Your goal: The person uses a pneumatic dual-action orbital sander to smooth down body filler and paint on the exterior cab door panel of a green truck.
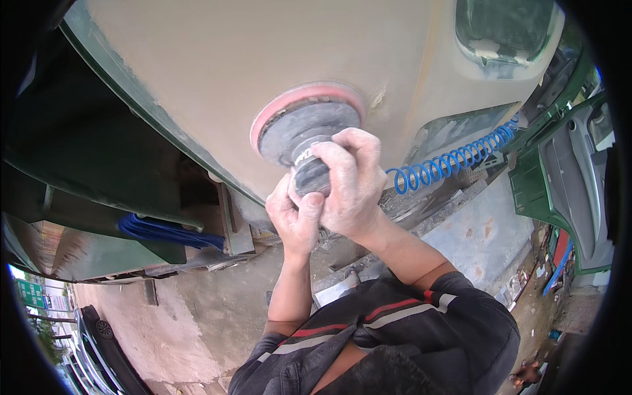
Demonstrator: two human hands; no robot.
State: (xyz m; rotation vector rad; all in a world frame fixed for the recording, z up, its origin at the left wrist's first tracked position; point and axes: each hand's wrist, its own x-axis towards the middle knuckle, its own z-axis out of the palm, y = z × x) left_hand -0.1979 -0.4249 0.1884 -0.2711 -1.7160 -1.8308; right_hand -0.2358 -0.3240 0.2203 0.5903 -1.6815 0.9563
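A dusty grey air sander (304,131) with a round pink pad is pressed flat against a large beige, filler-covered vehicle panel (217,72). My right hand (352,181) is wrapped around the sander's body from above. Just below it, my left hand (294,217) grips the tool's lower end. Both hands are coated in pale dust. A coiled blue air hose (454,160) runs from behind my right hand off to the right.
The panel has dark green edges (125,92) and a window opening (503,29) at the upper right. A green vehicle door (559,178) stands open at the right. Blue cables (168,232) hang under the body. Dusty concrete ground (474,237) lies below.
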